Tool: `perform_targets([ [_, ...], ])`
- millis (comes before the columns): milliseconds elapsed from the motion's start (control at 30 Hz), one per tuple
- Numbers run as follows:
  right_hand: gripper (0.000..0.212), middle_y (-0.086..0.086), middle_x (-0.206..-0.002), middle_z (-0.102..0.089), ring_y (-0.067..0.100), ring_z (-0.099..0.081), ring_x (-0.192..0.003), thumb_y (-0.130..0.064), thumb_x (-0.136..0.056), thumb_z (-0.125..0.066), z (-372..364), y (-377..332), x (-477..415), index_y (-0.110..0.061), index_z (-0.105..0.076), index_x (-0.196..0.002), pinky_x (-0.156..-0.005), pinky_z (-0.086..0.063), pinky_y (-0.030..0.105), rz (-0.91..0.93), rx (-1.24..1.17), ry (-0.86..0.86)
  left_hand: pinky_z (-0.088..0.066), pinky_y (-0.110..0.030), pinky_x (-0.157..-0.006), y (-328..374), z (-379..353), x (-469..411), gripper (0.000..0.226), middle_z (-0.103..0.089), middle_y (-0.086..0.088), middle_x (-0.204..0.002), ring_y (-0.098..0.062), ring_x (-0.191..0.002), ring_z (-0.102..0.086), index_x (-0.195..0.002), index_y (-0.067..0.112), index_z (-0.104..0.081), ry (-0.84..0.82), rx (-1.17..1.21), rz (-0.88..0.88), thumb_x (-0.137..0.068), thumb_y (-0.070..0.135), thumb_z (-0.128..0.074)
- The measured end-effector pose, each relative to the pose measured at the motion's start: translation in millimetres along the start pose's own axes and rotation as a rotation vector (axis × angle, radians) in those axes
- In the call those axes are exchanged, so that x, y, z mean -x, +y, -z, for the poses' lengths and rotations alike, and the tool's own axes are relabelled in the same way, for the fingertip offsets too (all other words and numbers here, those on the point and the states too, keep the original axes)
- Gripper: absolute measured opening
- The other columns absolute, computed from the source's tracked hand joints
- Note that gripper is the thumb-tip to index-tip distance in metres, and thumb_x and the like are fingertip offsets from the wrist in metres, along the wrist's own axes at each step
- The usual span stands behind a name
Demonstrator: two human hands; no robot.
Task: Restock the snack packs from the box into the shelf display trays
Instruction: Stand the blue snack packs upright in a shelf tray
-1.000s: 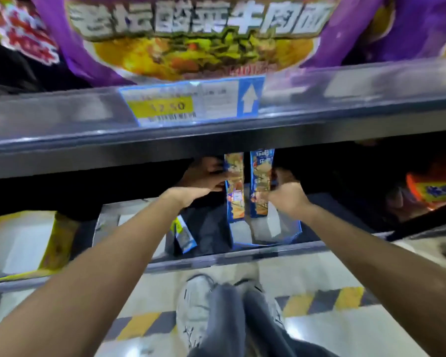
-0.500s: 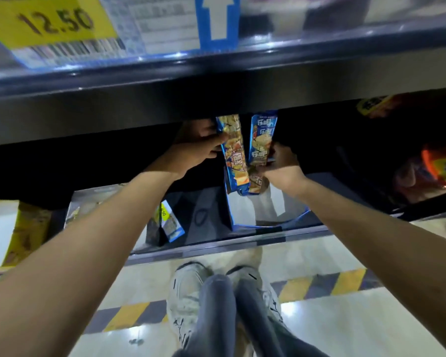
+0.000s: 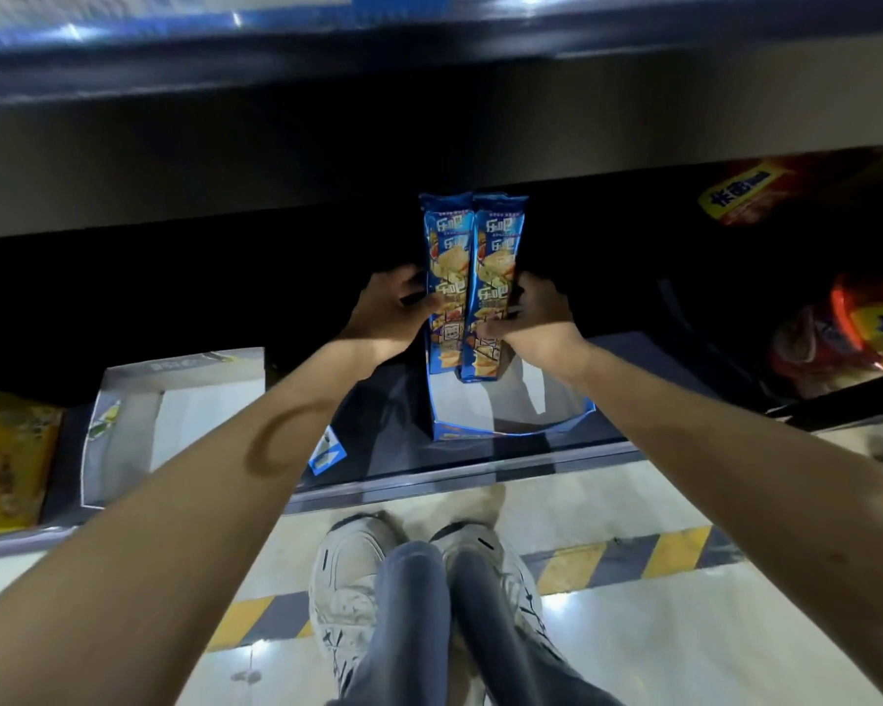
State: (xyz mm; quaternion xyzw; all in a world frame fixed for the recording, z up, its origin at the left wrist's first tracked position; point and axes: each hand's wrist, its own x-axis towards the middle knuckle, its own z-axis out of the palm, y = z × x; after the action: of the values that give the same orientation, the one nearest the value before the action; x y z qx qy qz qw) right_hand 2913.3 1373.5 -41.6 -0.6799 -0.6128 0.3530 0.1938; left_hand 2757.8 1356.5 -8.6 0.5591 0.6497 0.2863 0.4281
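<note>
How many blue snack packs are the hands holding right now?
2. Both stand upright, side by side, above the blue display tray. The left hand holds the left pack and the right hand holds the right pack. More could be hidden in the dark behind.

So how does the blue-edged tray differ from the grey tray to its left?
The blue-edged tray has a blue rim, the grey tray a grey one. The left hand and right hand hold snack packs at the blue-edged tray; nothing is held at the grey tray. Both are white inside.

A shop aisle — stocked shelf [image 3: 429, 114], display trays [image 3: 572, 420], packaged snacks [image 3: 740, 196].
</note>
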Motion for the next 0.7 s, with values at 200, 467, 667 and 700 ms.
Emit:
perform_targets([
  [200,0.052,0.010,-0.124,-0.060,0.025,-0.057,-0.114,-0.017,-0.075,-0.078,-2.3,-4.2,7.0,-0.004,-0.053,-0.118,-0.092,-0.047,0.034,0.043,0.008,0.003,-0.047,-0.027,-0.092,-11.6,-2.3,-1.5,0.047,-0.056,-0.014,-0.131,-0.026,-0.120,-0.054,-0.129,0.001,-0.045,-0.016,-0.102,-0.028,-0.087,0.007,-0.064],
  [467,0.039,0.007,-0.102,-0.067,0.014,-0.060,-0.090,-0.009,-0.072,-0.079,-8.9,-6.1,23.6,-0.003,-0.062,-0.106,-0.083,-0.051,0.027,0.144,-0.111,0.093,-0.045,-0.027,-0.093,-21.9,13.1,6.3,0.060,-0.054,-0.009,-0.132,-0.013,-0.112,-0.051,-0.137,0.006,-0.038,-0.089,-0.046,-0.072,-0.084,0.000,-0.066],
  [667,0.060,0.011,-0.120,-0.061,0.029,-0.058,-0.110,-0.026,-0.072,-0.080,-2.7,0.2,24.2,-0.009,-0.051,-0.121,-0.088,-0.050,0.037,0.155,0.181,0.051,-0.045,-0.025,-0.092,-26.4,-0.5,4.5,0.062,-0.055,-0.010,-0.131,-0.024,-0.120,-0.055,-0.134,0.009,-0.042,0.000,-0.198,-0.074,-0.080,0.007,-0.073],
  [700,0.061,0.013,-0.121,-0.059,0.030,-0.056,-0.111,-0.024,-0.075,-0.078,-2.5,-0.6,25.1,-0.009,-0.047,-0.125,-0.088,-0.049,0.038,0.147,0.219,0.046,-0.045,-0.028,-0.095,-26.7,-2.4,4.2,0.062,-0.056,-0.009,-0.130,-0.024,-0.119,-0.055,-0.132,0.009,-0.043,0.030,-0.240,-0.073,-0.079,0.009,-0.074],
])
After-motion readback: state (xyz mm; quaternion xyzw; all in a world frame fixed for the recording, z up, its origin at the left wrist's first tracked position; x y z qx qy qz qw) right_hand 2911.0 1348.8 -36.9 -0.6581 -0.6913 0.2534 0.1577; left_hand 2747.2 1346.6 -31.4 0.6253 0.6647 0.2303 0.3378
